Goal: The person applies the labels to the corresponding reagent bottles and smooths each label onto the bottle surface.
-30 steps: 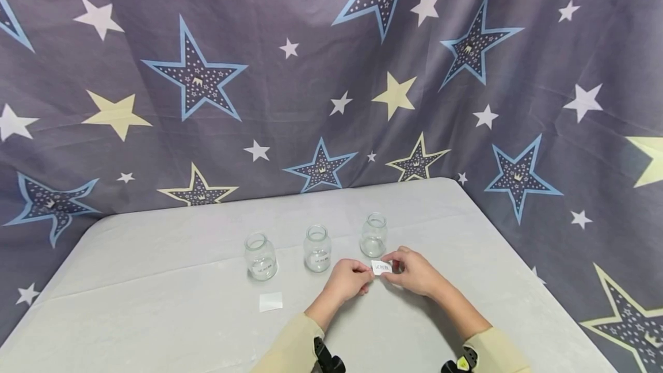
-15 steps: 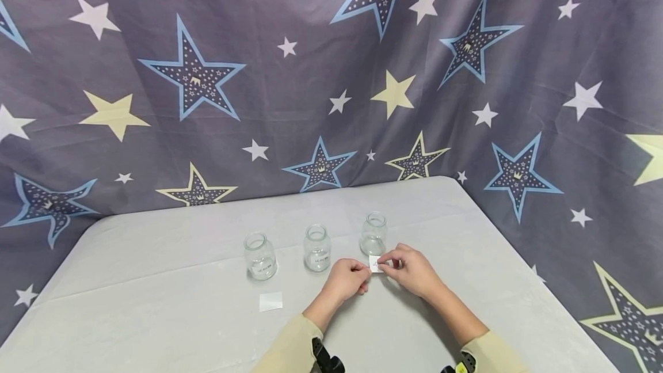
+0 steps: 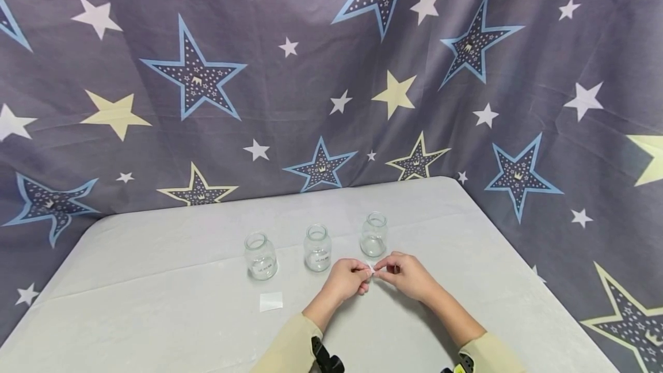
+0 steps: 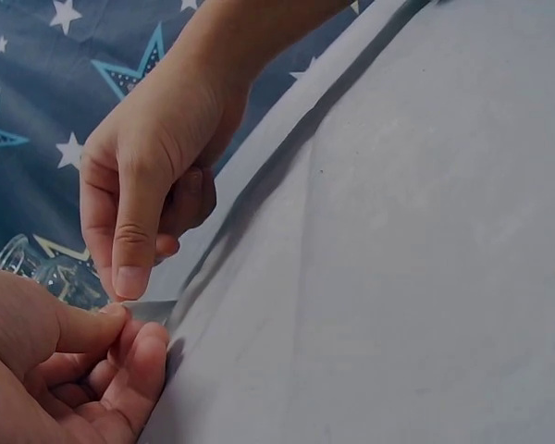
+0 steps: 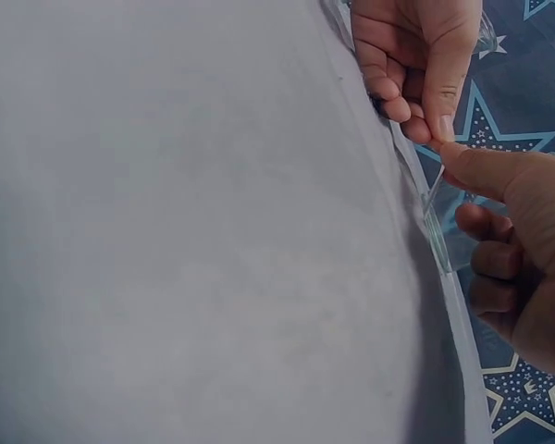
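Observation:
Between both hands is a small white label [image 3: 371, 268], mostly covered by fingertips. My left hand [image 3: 346, 278] pinches it between thumb and forefinger. My right hand [image 3: 406, 274] pinches at the same edge, its fingertips meeting the left ones. In the left wrist view a thin corner of the label [image 4: 150, 309] sticks out past the left thumb. Edge-on, the label [image 5: 434, 190] shows as a pale strip in the right wrist view. Just behind the hands stands an open clear glass jar [image 3: 373, 236] with no label visible on it.
Two more open glass jars, the middle jar [image 3: 317, 249] and the left jar [image 3: 260, 258], bear printed white labels low on their fronts. A white paper rectangle [image 3: 271, 301] lies in front of the left jar. A star-patterned curtain [image 3: 290, 102] hangs behind the white-covered table [image 3: 155, 304].
My right fingers have moved left over the label to the left fingertips. The printed face, readable a second ago, is now hidden. The left hand has hardly moved; jars stay put.

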{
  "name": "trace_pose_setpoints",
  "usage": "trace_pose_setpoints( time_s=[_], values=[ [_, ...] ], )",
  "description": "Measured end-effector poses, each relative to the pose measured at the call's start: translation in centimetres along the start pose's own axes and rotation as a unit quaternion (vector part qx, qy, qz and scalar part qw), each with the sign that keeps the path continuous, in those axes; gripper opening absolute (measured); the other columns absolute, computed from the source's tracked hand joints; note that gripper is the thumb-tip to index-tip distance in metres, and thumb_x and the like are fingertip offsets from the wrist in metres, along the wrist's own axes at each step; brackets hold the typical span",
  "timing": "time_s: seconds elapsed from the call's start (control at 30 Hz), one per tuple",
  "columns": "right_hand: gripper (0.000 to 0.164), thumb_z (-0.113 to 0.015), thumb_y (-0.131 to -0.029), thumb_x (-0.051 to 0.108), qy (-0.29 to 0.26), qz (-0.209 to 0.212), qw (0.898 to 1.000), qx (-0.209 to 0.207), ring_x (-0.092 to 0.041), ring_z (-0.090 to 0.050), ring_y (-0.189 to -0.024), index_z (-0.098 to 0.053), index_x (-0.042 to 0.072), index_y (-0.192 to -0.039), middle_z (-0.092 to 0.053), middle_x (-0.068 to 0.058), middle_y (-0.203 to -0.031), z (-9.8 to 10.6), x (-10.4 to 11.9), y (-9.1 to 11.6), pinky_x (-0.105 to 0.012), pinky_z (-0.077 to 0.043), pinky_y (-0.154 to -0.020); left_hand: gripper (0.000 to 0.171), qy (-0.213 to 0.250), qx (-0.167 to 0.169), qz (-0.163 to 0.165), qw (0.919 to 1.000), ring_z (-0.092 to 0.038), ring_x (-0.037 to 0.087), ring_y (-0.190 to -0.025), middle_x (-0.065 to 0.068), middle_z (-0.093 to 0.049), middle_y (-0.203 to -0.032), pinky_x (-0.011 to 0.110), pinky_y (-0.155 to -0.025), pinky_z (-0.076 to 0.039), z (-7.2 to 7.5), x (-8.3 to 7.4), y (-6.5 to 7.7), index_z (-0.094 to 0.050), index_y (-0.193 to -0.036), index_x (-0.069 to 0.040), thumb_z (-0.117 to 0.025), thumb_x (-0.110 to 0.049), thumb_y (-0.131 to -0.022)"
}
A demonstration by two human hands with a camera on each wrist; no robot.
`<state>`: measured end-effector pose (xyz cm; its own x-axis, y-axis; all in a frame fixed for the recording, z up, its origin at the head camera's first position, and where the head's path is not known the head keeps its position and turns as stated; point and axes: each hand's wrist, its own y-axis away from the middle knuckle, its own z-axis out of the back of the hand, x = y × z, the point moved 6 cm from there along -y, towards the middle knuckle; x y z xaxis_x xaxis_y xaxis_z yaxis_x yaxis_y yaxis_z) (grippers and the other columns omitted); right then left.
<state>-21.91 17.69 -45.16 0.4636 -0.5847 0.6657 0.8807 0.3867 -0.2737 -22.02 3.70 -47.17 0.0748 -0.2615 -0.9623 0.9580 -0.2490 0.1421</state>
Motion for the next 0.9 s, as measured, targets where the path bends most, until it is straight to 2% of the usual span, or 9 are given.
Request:
trace_pose_setpoints(
  time_s=[0.33, 0.63, 0.9],
  values=[
    [0.008, -0.072, -0.081, 0.020, -0.025, -0.031, 0.999, 0.002, 0.001, -0.044, -0.062, -0.071, 0.013, -0.085, -0.056, 0.006, -0.070, -0.05, -0.16, -0.05, -0.019, -0.041, -0.055, 0.012, -0.005, 0.011, -0.008, 0.9999, -0.054, 0.006, -0.052, 0.006, -0.062, -0.068, 0.019, -0.050, -0.049, 0.01, 0.04, 0.04, -0.065, -0.087, 0.005, -0.061, -0.006, -0.088],
    [0.010, -0.068, -0.085, 0.022, -0.029, -0.044, 0.999, 0.011, 0.000, -0.045, -0.061, -0.070, 0.012, -0.084, -0.056, 0.005, -0.070, -0.09, -0.56, 0.00, -0.019, -0.040, -0.055, 0.012, -0.019, 0.016, -0.018, 0.9996, -0.052, 0.007, -0.050, 0.001, -0.056, -0.061, 0.020, -0.049, -0.047, -0.02, -0.18, 0.13, -0.064, -0.085, 0.004, -0.061, -0.007, -0.087],
    [0.007, -0.066, -0.087, 0.017, -0.025, -0.075, 0.997, -0.020, -0.002, -0.045, -0.058, -0.068, 0.012, -0.083, -0.055, 0.005, -0.066, 0.60, -0.65, 0.03, -0.019, -0.039, -0.054, 0.010, -0.032, 0.000, -0.017, 0.9993, -0.052, 0.007, -0.048, 0.000, -0.055, -0.057, 0.019, -0.048, -0.044, 0.04, -0.47, 0.24, -0.064, -0.081, 0.002, -0.058, -0.006, -0.082]
  ],
)
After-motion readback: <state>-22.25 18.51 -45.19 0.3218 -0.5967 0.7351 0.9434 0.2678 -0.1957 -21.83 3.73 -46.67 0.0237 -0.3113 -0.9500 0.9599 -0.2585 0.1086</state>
